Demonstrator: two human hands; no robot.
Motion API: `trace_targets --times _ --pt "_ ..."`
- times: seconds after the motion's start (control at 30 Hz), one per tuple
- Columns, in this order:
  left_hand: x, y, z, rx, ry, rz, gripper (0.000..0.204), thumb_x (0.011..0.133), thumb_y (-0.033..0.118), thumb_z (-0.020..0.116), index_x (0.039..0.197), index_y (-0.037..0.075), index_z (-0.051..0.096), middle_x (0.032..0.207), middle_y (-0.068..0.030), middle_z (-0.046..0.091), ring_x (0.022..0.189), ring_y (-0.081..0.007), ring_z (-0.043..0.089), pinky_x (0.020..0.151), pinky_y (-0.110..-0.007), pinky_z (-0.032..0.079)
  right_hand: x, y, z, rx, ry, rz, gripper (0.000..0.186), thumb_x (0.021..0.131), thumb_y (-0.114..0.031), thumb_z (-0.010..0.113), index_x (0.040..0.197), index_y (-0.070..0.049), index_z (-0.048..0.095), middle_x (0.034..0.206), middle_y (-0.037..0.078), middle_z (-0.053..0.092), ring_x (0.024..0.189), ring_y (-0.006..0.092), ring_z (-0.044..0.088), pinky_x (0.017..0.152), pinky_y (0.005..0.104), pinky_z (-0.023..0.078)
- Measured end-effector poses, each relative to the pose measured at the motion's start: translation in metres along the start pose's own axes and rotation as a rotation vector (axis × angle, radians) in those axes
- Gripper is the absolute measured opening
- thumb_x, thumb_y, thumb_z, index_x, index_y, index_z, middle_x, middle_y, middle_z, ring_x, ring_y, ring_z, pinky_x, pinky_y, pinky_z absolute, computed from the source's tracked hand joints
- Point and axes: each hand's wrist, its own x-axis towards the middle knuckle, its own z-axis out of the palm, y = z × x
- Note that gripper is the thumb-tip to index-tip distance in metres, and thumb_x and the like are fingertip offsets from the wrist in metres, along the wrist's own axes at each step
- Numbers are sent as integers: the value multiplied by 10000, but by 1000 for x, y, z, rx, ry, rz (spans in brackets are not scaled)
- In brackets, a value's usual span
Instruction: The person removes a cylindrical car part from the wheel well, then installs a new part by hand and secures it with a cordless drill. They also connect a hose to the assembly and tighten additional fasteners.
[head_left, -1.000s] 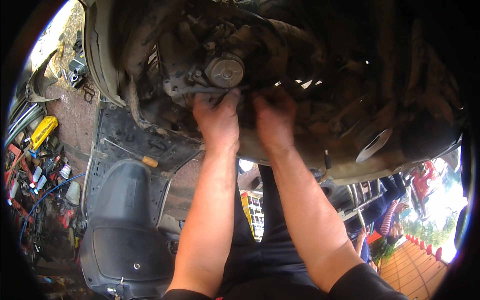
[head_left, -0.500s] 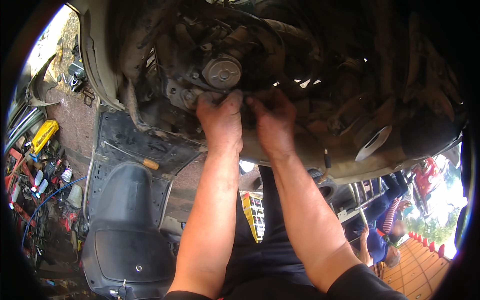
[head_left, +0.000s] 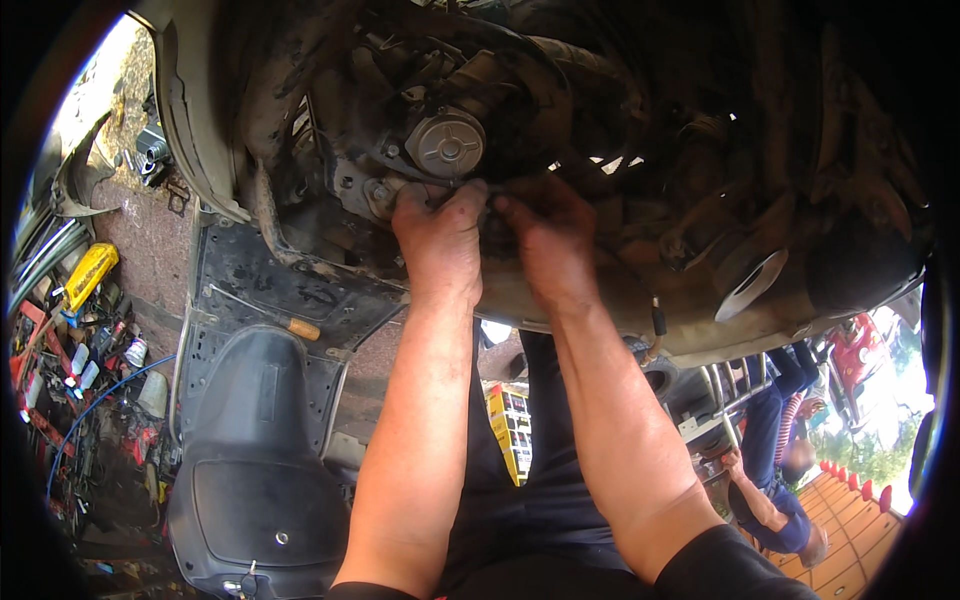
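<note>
Both my arms reach up into the dark underside of a scooter-like vehicle. My left hand (head_left: 437, 240) is closed in a pinch just below a round metal cover (head_left: 446, 145); whatever lies between its thumb and fingers is hidden. Close beside it on the right, my right hand (head_left: 556, 235) is also closed, thumb toward the left hand, in shadow. What it grips I cannot make out. A metal bracket with a bolt (head_left: 376, 192) sits left of my left hand. Pipes and frame parts surround the cover.
At lower left rests a black scooter seat (head_left: 262, 480), with an orange-handled screwdriver (head_left: 302, 328) on a dark panel (head_left: 255, 275) above it. Tools and a yellow case (head_left: 91, 275) crowd the far left. A co-worker (head_left: 775, 515) is at lower right, near a metal rack (head_left: 722, 395).
My right hand and wrist have shifted slightly to the right. My left hand stays nearly in place. At lower right the co-worker's arm and body have moved.
</note>
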Motion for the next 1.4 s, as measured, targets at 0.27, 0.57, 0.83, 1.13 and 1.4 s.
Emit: trace_targets --times 0.27,0.57,0.83,1.13,1.4 --pt "-2 3 2 38 2 31 171 820 -53 707 895 30 578 850 -41 620 697 -114 569 604 -265 452 -1 -6 -1 103 -22 79 129 848 67 723 945 -14 698 855 28 706 757 81 602 673 252 484" --pt "-5 5 -1 38 -37 40 220 814 -29 720 963 -11 560 922 -60 641 818 -107 594 734 -253 477 0 -8 1 68 -29 12 141 825 67 736 925 -20 688 834 17 698 740 79 596 659 256 478" --pt "-4 4 -1 131 -38 84 236 821 -3 741 928 -11 531 864 -58 632 784 -107 585 714 -254 476 6 -10 -4 -211 -87 -42 140 823 13 758 927 -18 669 792 23 678 732 109 599 675 280 491" --pt "-13 26 -10 245 118 114 229 880 71 725 1024 -65 610 904 -96 679 794 -133 616 725 -277 502 -4 -27 3 -508 56 -178 245 865 -133 750 1073 -34 666 954 128 717 870 243 680 800 357 534" --pt "-39 36 -50 158 118 173 178 936 42 657 1066 -55 584 797 -57 649 661 -97 577 594 -261 471 -7 -43 20 -1075 -59 -682 257 815 -136 777 1054 -80 703 1026 136 671 928 360 670 804 441 543"
